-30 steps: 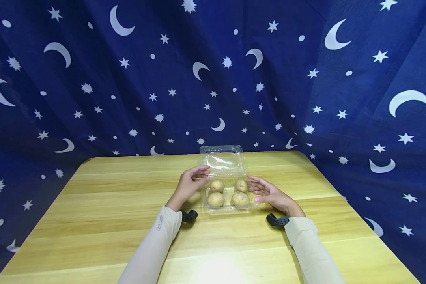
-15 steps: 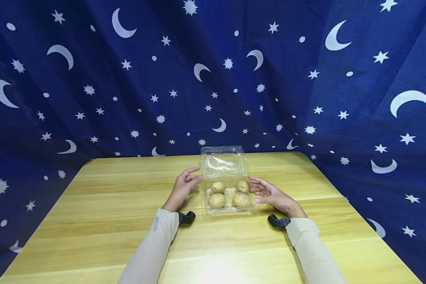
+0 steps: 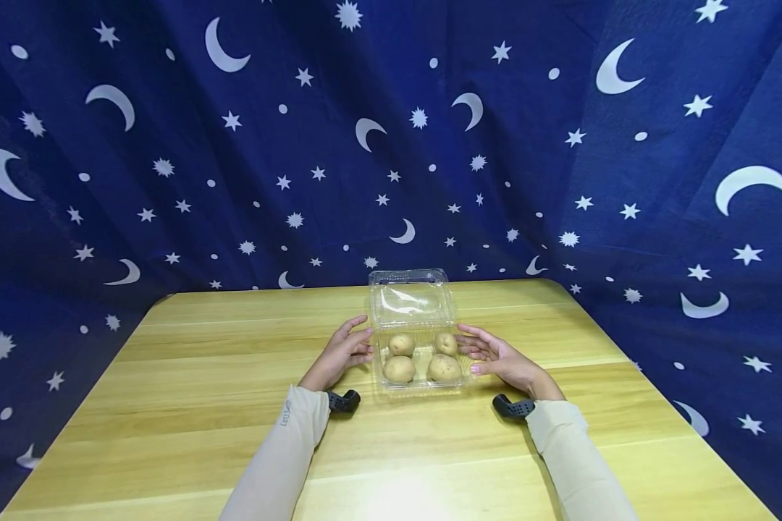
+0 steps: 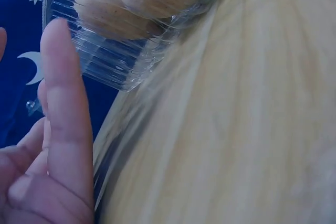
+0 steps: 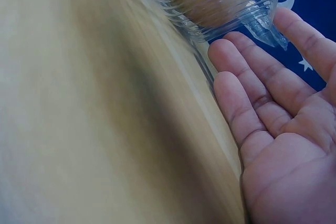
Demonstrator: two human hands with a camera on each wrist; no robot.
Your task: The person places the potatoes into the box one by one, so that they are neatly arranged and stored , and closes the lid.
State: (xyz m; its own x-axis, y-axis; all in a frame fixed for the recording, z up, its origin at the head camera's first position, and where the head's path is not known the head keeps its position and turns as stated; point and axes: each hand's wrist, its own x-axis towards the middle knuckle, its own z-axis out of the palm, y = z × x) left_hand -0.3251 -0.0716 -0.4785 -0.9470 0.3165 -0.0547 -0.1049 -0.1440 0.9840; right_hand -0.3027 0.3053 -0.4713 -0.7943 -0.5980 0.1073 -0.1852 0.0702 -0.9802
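A clear plastic clamshell box sits near the table's far side, its lid raised and leaning back. Inside are several potatoes, two larger ones in front, such as the front left potato and the front right potato, and smaller ones behind. My left hand is at the box's left side, fingers loosely extended and holding nothing; in the left wrist view one finger stands beside the ribbed wall. On the right, my right hand has relaxed fingers with fingertips right at the box's ribbed side.
The box stands on a pale wooden table. Behind and around it hangs a dark blue curtain with white moons and stars. Each wrist wears a black strap device, one on the left and one on the right.
My left hand has drawn back left from the box's rear left corner, then lowered slightly along its side. The right hand stays nearly still, and the box and potatoes have not moved.
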